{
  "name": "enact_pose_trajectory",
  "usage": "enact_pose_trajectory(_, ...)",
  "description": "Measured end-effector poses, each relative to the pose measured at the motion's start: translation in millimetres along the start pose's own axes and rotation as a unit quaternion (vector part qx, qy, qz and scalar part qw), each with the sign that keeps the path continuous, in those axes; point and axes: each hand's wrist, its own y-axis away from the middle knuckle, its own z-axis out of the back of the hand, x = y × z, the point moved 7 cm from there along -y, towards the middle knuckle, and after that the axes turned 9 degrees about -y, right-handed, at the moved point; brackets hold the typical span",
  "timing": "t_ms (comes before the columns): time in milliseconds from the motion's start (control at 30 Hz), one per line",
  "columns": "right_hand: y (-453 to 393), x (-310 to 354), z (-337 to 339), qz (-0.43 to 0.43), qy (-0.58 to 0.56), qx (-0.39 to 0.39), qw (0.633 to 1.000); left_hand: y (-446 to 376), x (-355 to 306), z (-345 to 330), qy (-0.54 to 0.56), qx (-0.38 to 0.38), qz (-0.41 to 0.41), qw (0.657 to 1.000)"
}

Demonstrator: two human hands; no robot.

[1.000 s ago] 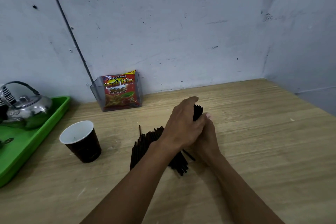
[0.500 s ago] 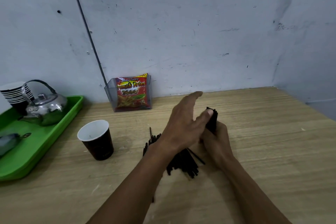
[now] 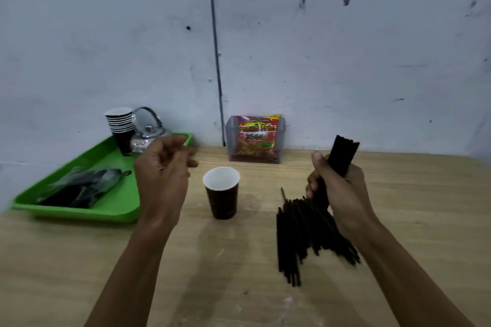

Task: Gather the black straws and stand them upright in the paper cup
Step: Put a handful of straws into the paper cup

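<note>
Now my right hand [image 3: 338, 188] fisted round bundle of black straws [image 3: 342, 155], right of centre, tips tilted up. More loose straws [image 3: 300, 231] fanned on tabletop [image 3: 425, 207] below it. My left hand [image 3: 163, 170] empty, fingers loosely curled, left of paper cup [image 3: 221, 192], upright at centre. Green tray [image 3: 79, 210] at left.

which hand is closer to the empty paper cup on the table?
Left. The left hand hovers just left of the paper cup; the right hand is farther right, gripping a straw bundle.
</note>
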Motion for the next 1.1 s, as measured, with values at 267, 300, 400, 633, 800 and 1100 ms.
enact_pose_trajectory(267,-22.4,-23.0,-109.5,-0.077,-0.055,0.039,0.995,21.2,88.0,-16.4,-0.200,0.268,0.128,0.934)
enact_pose_trajectory(300,-25.8,-30.2,-115.0,-0.092,-0.065,0.029,0.993,25.5,94.2,-26.4,-0.216,0.298,0.117,0.922)
enact_pose_trajectory(400,-33.9,-48.5,-126.5,-0.101,-0.063,0.015,0.993,31.6,107.8,-48.4,-0.219,0.303,0.105,0.921)
enact_pose_trajectory(633,-37.9,-74.0,-133.0,-0.125,0.080,0.068,0.987,35.5,116.3,-62.7,-0.185,0.228,0.079,0.953)
enact_pose_trajectory(800,-29.4,-92.6,-125.9,-0.152,0.133,0.089,0.975,31.5,122.6,-58.1,-0.151,0.219,0.089,0.960)
enact_pose_trajectory(1100,-31.6,-89.4,-117.8,-0.135,0.136,0.122,0.974,32.5,126.1,-58.5,-0.148,0.225,0.090,0.959)
